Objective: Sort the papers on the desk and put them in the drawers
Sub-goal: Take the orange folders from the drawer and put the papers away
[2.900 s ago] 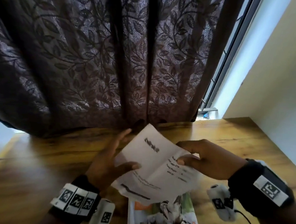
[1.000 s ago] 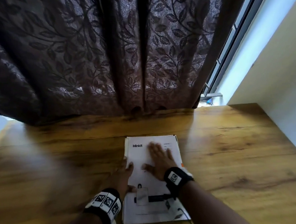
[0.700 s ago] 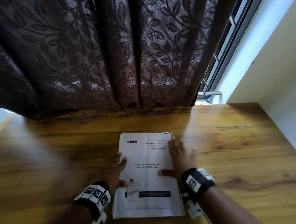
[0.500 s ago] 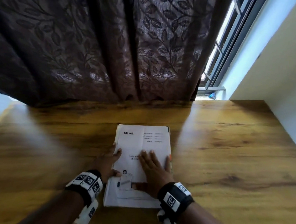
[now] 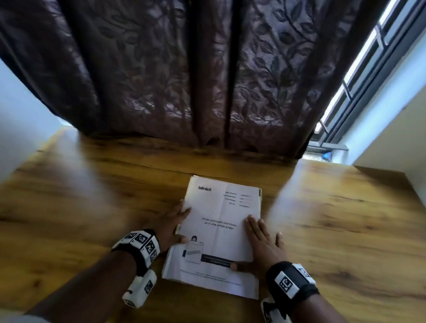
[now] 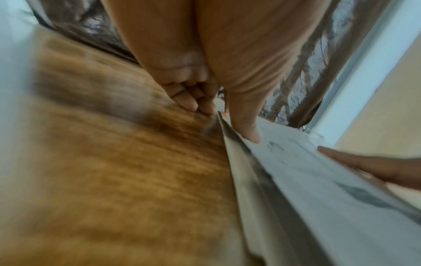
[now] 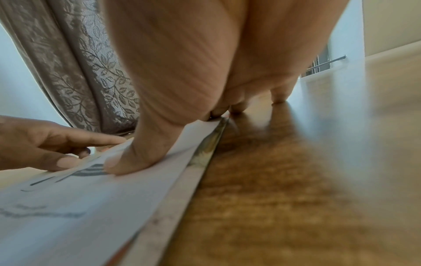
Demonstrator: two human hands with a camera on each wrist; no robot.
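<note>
A stack of papers (image 5: 217, 232) lies flat on the wooden desk (image 5: 340, 233), with a white "blinkit" sheet on top. My left hand (image 5: 172, 226) sits against the stack's left edge; its thumb rests on the top sheet (image 6: 318, 180) and its fingertips touch the desk beside the edge. My right hand (image 5: 259, 242) lies flat along the right edge with straight fingers, thumb pressing on the sheet (image 7: 68, 198), outer fingers on the desk. A coloured cover shows under the white sheets at the right edge in the right wrist view. No drawer is in view.
A dark leaf-patterned curtain (image 5: 188, 71) hangs along the desk's far edge. A barred window (image 5: 351, 82) shows at its right, and a pale wall (image 5: 411, 124) bounds the desk's right side. Bare wood lies to both sides of the stack.
The white sheet, held in the air 2.9 s ago, now lies on the stack. My right hand has slid from the sheet's middle to its right edge.
</note>
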